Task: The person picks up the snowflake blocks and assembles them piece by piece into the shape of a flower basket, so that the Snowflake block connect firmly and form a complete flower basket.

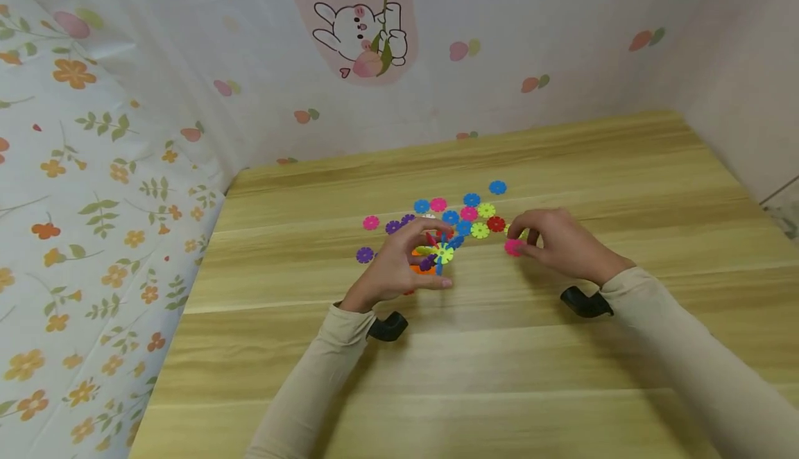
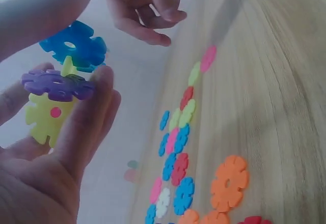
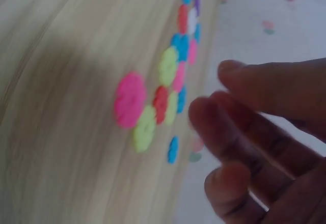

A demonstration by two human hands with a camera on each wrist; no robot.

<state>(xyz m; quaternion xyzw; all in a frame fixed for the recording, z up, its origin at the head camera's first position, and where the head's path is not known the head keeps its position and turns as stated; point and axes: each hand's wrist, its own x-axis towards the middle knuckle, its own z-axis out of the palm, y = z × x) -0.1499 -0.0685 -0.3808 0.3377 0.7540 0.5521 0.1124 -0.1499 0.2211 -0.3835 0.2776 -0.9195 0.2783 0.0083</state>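
My left hand (image 1: 394,261) holds a cluster of interlocking plastic flower discs (image 1: 444,254) above the table. Purple disc (image 2: 56,85), yellow and blue pieces show joined at angles in the left wrist view, between the thumb and fingers. Over the right end of the loose discs hovers my right hand (image 1: 562,245), its fingers loosely bent. A pink disc (image 3: 130,101) lies flat on the table below that hand. In the right wrist view a gap shows between thumb and fingertips, with nothing held there. Part of the cluster is hidden by the left fingers.
Loose flower discs in blue, pink, yellow, red and purple spread across the wooden table (image 1: 487,369), among them a far blue disc (image 1: 497,187). Orange disc (image 2: 229,183) lies beneath the left hand. A printed curtain (image 1: 250,43) hangs behind the table.
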